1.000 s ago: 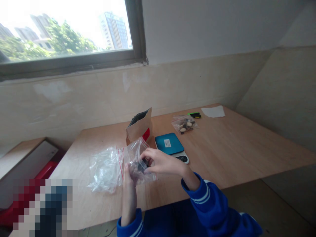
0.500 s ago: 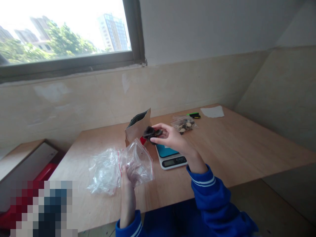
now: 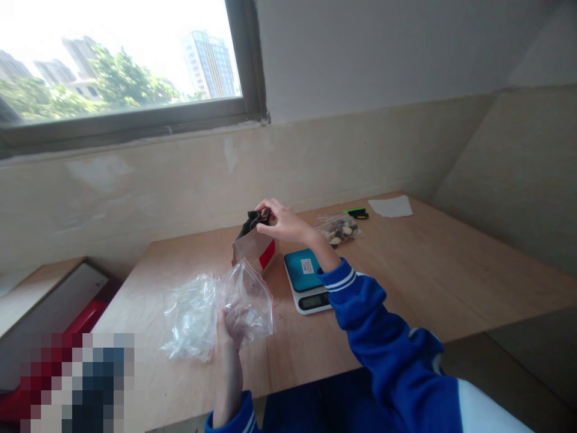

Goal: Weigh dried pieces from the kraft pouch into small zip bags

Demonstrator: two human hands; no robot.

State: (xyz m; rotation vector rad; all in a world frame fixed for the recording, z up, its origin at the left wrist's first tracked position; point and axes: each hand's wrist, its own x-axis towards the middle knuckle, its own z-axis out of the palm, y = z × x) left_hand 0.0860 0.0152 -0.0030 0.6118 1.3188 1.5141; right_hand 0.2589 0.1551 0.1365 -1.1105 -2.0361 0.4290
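Observation:
My right hand (image 3: 283,224) is closed on dark, curled pieces (image 3: 258,218) that look like dried black fungus. It is at the mouth of an upright brown paper bag (image 3: 252,246) with a red patch on its front. The fingers partly hide the pieces and the bag's opening. Lower down, my left hand (image 3: 226,337) grips a clear zip bag (image 3: 250,300) with a red seal line. The part of the zip bag I see looks unfilled. Below my right forearm lies a kitchen scale (image 3: 297,270) with a blue top, partly covered by the sleeve.
More clear plastic bags (image 3: 189,319) lie in a heap at the left. Behind the scale is a clear bag of dried pieces (image 3: 340,231), near a black and green cutter (image 3: 358,213) and a white sheet (image 3: 391,206). Dark crumbs dot the wooden table (image 3: 428,264).
My right hand has moved left and up with the dark pieces, from above the scale to the paper bag's mouth. My left hand still holds the zip bag, shifted slightly.

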